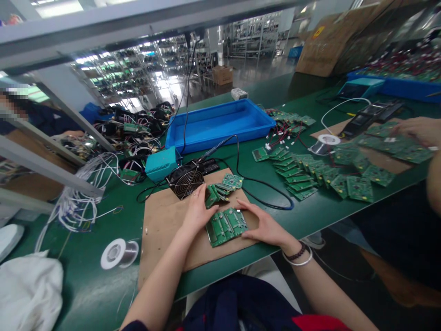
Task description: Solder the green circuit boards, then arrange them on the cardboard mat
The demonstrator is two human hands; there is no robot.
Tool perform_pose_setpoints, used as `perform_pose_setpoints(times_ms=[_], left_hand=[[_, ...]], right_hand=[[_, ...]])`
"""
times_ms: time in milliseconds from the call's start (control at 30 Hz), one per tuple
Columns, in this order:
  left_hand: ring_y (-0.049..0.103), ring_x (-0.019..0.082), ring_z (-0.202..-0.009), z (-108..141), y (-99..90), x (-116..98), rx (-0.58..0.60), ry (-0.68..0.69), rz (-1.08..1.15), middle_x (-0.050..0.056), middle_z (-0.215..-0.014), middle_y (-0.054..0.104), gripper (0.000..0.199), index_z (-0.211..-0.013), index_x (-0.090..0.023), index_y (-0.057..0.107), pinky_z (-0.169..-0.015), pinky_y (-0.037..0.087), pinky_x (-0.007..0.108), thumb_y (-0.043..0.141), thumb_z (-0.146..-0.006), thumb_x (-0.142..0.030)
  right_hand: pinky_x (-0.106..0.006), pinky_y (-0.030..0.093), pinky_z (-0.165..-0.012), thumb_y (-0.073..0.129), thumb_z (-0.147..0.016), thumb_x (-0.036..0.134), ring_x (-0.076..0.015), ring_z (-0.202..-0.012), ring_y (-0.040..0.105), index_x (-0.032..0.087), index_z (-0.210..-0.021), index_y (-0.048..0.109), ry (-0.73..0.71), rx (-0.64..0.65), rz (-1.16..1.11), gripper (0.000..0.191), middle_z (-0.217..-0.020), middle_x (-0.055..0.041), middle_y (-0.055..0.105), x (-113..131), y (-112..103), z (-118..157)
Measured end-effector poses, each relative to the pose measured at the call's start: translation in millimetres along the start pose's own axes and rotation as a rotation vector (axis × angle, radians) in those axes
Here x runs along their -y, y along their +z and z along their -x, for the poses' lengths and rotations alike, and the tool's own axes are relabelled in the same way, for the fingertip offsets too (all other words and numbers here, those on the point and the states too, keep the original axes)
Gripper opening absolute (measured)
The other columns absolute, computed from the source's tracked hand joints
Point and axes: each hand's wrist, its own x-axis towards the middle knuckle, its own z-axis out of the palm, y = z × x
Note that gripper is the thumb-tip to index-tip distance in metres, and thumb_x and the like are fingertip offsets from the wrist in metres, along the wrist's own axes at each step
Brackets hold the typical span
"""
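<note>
Here, a green worktable [86,289] carries a brown cardboard sheet [161,230], a blue tray [217,122] beyond it. Over the sheet are the left hand [200,207], whether gripping cannot be told, and right hand [263,223], fingers parted, loosely curved. Between them, on the sheet's right half, lies a rectangular circuit panel [226,226], glossy green with silvery strips. Smaller boards [231,180] cluster toward the sheet's far edge.

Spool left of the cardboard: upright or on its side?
On its side: the spool rests on its rims, one white end facing sideways.
</note>
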Motion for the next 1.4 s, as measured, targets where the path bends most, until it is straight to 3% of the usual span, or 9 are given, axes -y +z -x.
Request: perform_pose_setpoints(times_ms=[167,300,500,700,967,1067,1167,1300,1400], left_hand=[[0.058,0.027,-0.121,-9,-5.1,-6,-0.031,-0.091,-0.031,0.013,-0.127,0.061,0.060,-0.126,-0.014,0.054,-0.107,0.046,0.042,0.072,-0.070,-0.023],[0.065,0.030,-0.110,17,-30.7,-13,-0.032,-0.272,-0.112,0.017,-0.120,0.065,0.057,-0.127,-0.012,0.051,-0.093,0.053,0.042,0.067,-0.080,-0.041],[0.070,0.036,-0.090,65,-51.8,-10,0.087,-0.515,-0.280,0.019,-0.096,0.071,0.059,-0.114,-0.011,0.055,-0.073,0.054,0.041,0.067,-0.076,-0.056],[0.061,0.035,-0.112,80,-63.7,-1,0.102,-0.548,-0.365,0.021,-0.114,0.064,0.051,-0.110,-0.008,0.057,-0.095,0.047,0.042,0.064,-0.080,-0.050],[0.057,0.034,-0.121,81,-78.9,19,0.106,-0.545,-0.370,0.021,-0.124,0.062,0.062,-0.129,-0.006,0.054,-0.103,0.044,0.042,0.065,-0.081,-0.044],[0.060,0.032,-0.116,84,-73.3,9,0.105,-0.533,-0.345,0.018,-0.121,0.065,0.062,-0.132,-0.009,0.052,-0.100,0.047,0.042,0.062,-0.084,-0.046],[0.067,0.032,-0.104,85,-52.8,-12,0.141,-0.504,-0.295,0.017,-0.115,0.068,0.062,-0.139,-0.014,0.047,-0.090,0.052,0.043,0.054,-0.089,-0.050],[0.068,0.036,-0.103,84,-18.7,-33,0.143,-0.375,-0.316,0.024,-0.125,0.063,0.062,-0.137,-0.012,0.049,-0.081,0.055,0.044,0.047,-0.092,-0.054],[0.067,0.034,-0.106,85,-10.6,-32,0.155,-0.331,-0.318,0.026,-0.133,0.057,0.058,-0.134,-0.011,0.051,-0.083,0.055,0.042,0.043,-0.095,-0.052]], right_hand=[[-0.050,0.037,-0.113,0.087,-0.063,0.036,-0.0298,-0.126,0.055,0.022,-0.145,0.046,-0.007,-0.016,-0.014,0.093,-0.132,-0.0122,0.062,-4,1,-1],[-0.051,0.037,-0.113,0.086,-0.064,0.039,-0.0307,-0.125,0.056,0.022,-0.143,0.049,-0.018,-0.025,-0.006,0.089,-0.132,-0.0124,0.062,-4,1,0],[-0.051,0.041,-0.110,0.083,-0.068,0.036,-0.0305,-0.125,0.056,0.022,-0.143,0.048,-0.025,-0.009,0.046,0.084,-0.132,-0.0121,0.063,0,-1,1],[-0.050,0.041,-0.111,0.081,-0.068,0.032,-0.0302,-0.127,0.056,0.022,-0.139,0.052,-0.011,-0.031,0.076,0.077,-0.134,-0.0112,0.061,-3,1,4],[-0.049,0.044,-0.109,0.081,-0.068,0.031,-0.0296,-0.123,0.059,0.022,-0.132,0.058,-0.013,-0.038,0.110,0.069,-0.131,-0.0108,0.064,-4,0,4],[-0.050,0.045,-0.108,0.082,-0.067,0.033,-0.0305,-0.124,0.058,0.023,-0.130,0.060,-0.016,-0.042,0.123,0.067,-0.131,-0.0103,0.064,-4,0,4],[-0.050,0.046,-0.108,0.081,-0.069,0.033,-0.0305,-0.123,0.059,0.023,-0.128,0.061,-0.014,-0.048,0.133,0.063,-0.130,-0.0100,0.065,-3,0,4],[-0.050,0.045,-0.108,0.078,-0.073,0.036,-0.0296,-0.121,0.060,0.024,-0.126,0.063,-0.021,-0.059,0.118,0.056,-0.128,-0.0093,0.066,-3,1,3],[-0.050,0.046,-0.107,0.077,-0.074,0.038,-0.0298,-0.120,0.061,0.024,-0.125,0.064,-0.038,-0.073,0.111,0.054,-0.127,-0.0098,0.067,-3,1,3]])
